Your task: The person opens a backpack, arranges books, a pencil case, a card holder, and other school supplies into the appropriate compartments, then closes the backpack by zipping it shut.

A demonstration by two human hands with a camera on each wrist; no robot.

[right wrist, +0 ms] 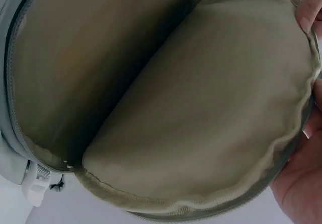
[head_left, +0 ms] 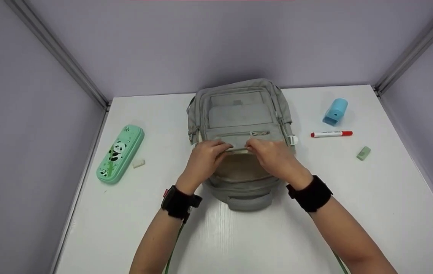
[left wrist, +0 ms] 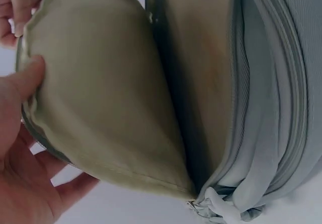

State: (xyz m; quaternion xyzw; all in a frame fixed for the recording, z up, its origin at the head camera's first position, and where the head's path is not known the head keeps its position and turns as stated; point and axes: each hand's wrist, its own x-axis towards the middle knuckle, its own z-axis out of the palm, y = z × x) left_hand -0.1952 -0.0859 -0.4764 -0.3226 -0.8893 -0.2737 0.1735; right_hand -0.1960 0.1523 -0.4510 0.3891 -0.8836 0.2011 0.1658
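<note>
A left hand [head_left: 203,159] and a right hand [head_left: 277,158], at the center of the frame, grip the top edge of a gray backpack's loosened front flap [head_left: 239,141], the fingertips of the two close together but apart. The left wrist view shows what the head view hides: the left thumb [left wrist: 31,75] pressed on the flap's tan lining [left wrist: 105,83], the other fingers behind it, slightly spread. In the right wrist view, the right hand holds the rim at the right edge, its thumb only partly visible; both wrist views look down the dark fold between flap and compartment. Black bands [head_left: 310,193] circle both wrists. The backpack [head_left: 239,99] lies mid-frame on a white table [head_left: 239,247], its carry handle [head_left: 249,203] toward the bottom. Seen whole only from the head, a green panda pencil case [head_left: 120,154] sits at left beside a small white block [head_left: 138,163]; at right are a blue sharpener [head_left: 335,111], a red-capped marker [head_left: 331,134] and a small green block [head_left: 363,153].
</note>
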